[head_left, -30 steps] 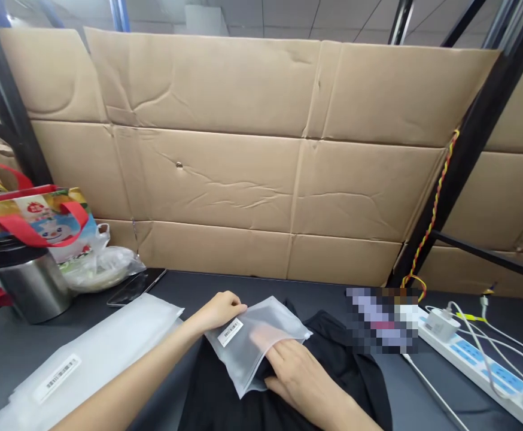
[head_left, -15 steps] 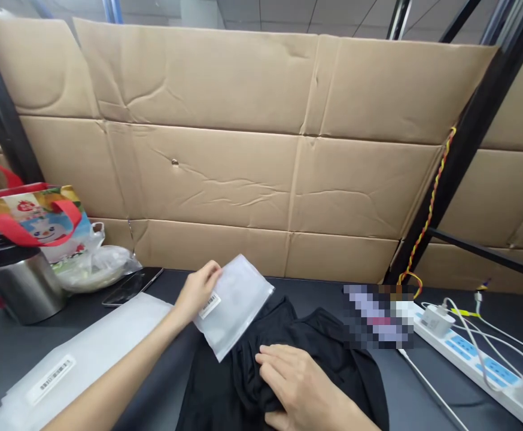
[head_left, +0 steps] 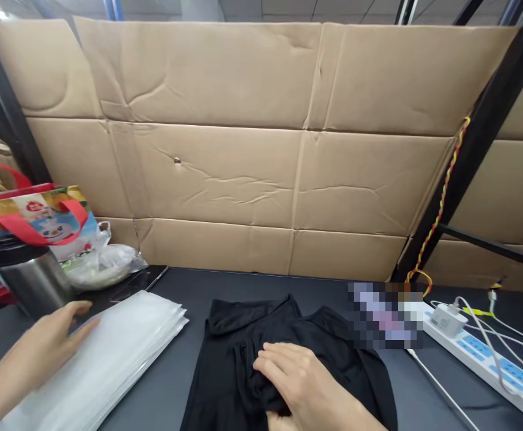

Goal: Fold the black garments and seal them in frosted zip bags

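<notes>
My left hand is over a stack of frosted white plastic bags at the left, thumb and fingers apart; whether it touches the top bag is unclear. The bags lie slanted, their far edges slightly fanned. A black garment is spread on the dark table in front of me, with gathered folds near its middle. On those folds rests my right hand, its fingers curled together over the cloth and the thumb lower down, gripping a bunched part. The garment's near end is cut off by the frame.
Behind the stack are a steel tumbler, a colourful bag with red handles, a clear plastic bag and a dark phone. A white power strip with cables lies right, beside a blurred-out object. Cardboard walls the back.
My left hand has moved left and down from the garment to the stack. The small frosted bag it held no longer shows in it. The right hand stays on the garment.
</notes>
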Motion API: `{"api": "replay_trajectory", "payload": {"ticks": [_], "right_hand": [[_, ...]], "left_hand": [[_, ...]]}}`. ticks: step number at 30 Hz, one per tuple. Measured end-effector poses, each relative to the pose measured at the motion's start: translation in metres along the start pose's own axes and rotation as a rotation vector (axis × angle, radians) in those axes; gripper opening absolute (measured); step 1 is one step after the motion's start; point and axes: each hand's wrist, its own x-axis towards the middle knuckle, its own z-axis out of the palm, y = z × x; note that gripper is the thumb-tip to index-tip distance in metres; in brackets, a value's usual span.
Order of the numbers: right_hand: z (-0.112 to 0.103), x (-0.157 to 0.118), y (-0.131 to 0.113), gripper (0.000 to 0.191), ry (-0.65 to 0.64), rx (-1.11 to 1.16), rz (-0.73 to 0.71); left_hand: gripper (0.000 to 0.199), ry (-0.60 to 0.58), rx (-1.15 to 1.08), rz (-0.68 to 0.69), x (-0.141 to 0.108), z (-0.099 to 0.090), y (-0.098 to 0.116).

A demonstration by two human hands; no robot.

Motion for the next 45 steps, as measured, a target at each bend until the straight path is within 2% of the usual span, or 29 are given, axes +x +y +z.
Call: {"api": "replay_trajectory", "payload": {"ticks": [2, 3, 4, 5, 7, 8, 10, 12, 17, 19, 22, 24, 28, 31, 34, 36, 38, 41, 43, 45], "right_hand": [[0.001, 0.001, -0.003, 0.049, 0.069, -0.008, -0.011], [0.002, 0.001, -0.004, 0.049, 0.094, -0.020, -0.013], [0.003, 0.001, -0.005, 0.048, 0.110, -0.034, -0.012], [0.004, 0.001, -0.005, 0.046, 0.121, -0.046, -0.012], [0.005, 0.001, -0.005, 0.042, 0.141, -0.059, -0.017], [0.005, 0.001, -0.005, 0.041, 0.151, -0.057, -0.022], [0.006, 0.001, -0.004, 0.041, 0.167, -0.044, -0.035], [0.006, 0.001, -0.003, 0.041, 0.177, -0.036, -0.041], [0.009, 0.002, -0.001, 0.043, 0.199, -0.047, -0.053], [0.010, 0.002, -0.001, 0.045, 0.220, -0.037, -0.052], [0.010, 0.002, -0.003, 0.039, 0.250, 0.004, -0.037], [0.008, 0.002, -0.005, 0.034, 0.237, 0.046, -0.011], [-0.002, 0.004, -0.012, 0.030, 0.217, 0.167, 0.157], [-0.014, 0.006, -0.012, 0.022, 0.230, 0.360, 0.337], [-0.022, 0.008, -0.007, 0.022, 0.282, 0.518, 0.447], [-0.023, 0.008, -0.005, 0.020, 0.317, 0.524, 0.473], [-0.023, 0.008, -0.006, 0.025, 0.307, 0.467, 0.442], [-0.022, 0.008, -0.011, 0.041, 0.256, 0.359, 0.318], [-0.025, 0.009, -0.013, 0.036, 0.282, 0.323, 0.292], [-0.029, 0.010, -0.009, 0.027, 0.380, 0.322, 0.375]], "left_hand": [[0.046, 0.124, 0.017, 0.187, -0.009, 0.004, 0.032], [0.044, 0.091, -0.054, 0.325, -0.016, 0.005, 0.056], [0.035, -0.018, -0.136, 0.434, -0.023, 0.005, 0.084], [0.026, -0.225, -0.196, 0.553, -0.030, 0.005, 0.112], [0.024, -0.611, -0.281, 0.764, -0.043, 0.009, 0.164], [0.024, -0.670, -0.313, 0.808, -0.047, 0.013, 0.183], [0.027, -0.662, -0.329, 0.875, -0.047, 0.026, 0.205], [0.031, -0.569, -0.271, 0.909, -0.038, 0.044, 0.207], [0.035, -0.426, -0.127, 0.897, -0.012, 0.083, 0.171], [0.038, -0.324, -0.082, 0.853, -0.011, 0.088, 0.163], [0.035, -0.190, -0.155, 0.768, -0.023, 0.080, 0.169], [0.028, -0.242, -0.269, 0.717, -0.039, 0.069, 0.181], [0.016, -0.587, -0.400, 0.541, -0.067, 0.053, 0.208], [0.018, -0.742, -0.463, 0.434, -0.073, 0.051, 0.219], [0.015, -0.767, -0.544, 0.401, -0.070, 0.055, 0.224], [0.012, -0.766, -0.572, 0.404, -0.070, 0.057, 0.226], [0.011, -0.763, -0.607, 0.408, -0.071, 0.058, 0.230], [0.007, -0.742, -0.691, 0.405, -0.071, 0.056, 0.236], [0.009, -0.712, -0.772, 0.389, -0.066, 0.050, 0.238], [0.016, -0.678, -0.877, 0.309, -0.057, 0.043, 0.236]]}}
